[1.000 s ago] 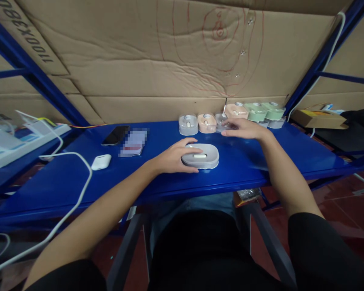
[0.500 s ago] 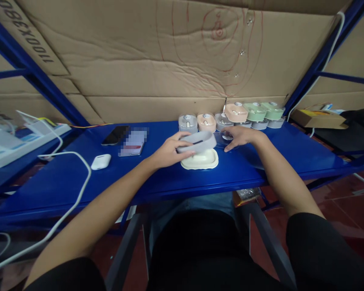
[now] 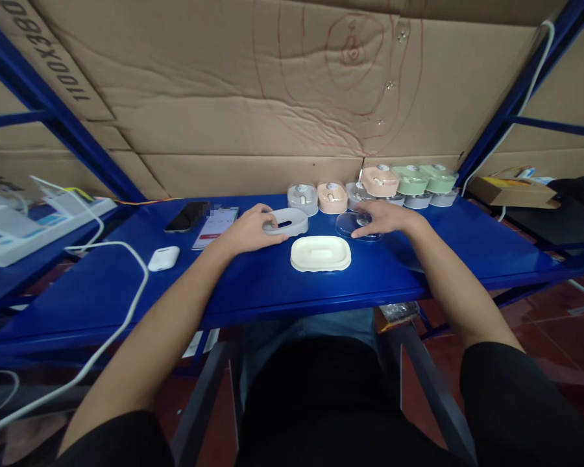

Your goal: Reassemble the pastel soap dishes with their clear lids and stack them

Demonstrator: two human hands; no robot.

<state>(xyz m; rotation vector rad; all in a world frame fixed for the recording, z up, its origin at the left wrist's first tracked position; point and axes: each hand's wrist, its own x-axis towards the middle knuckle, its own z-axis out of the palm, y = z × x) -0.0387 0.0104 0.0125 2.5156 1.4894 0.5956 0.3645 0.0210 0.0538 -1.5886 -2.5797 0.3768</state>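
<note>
Cream oval case (image 3: 320, 253) sits free on the blue shelf (image 3: 253, 282); your left hand (image 3: 243, 232) grasps the grey slotted lid (image 3: 294, 224), your right hand (image 3: 382, 219) lies spread on the clear plastic disc (image 3: 346, 227).

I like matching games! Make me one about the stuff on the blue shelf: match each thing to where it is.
Things:
1. Cream oval plastic tray
2. Pale grey oval lid
3. White earbud case
4. Clear round plastic disc

Places:
A. Beside the white cable
B. Under the right hand
C. Under the left hand
D. By itself, between the two hands and nearer the person

Pairs: 1-D, 2-C, 3-A, 4-B
</note>
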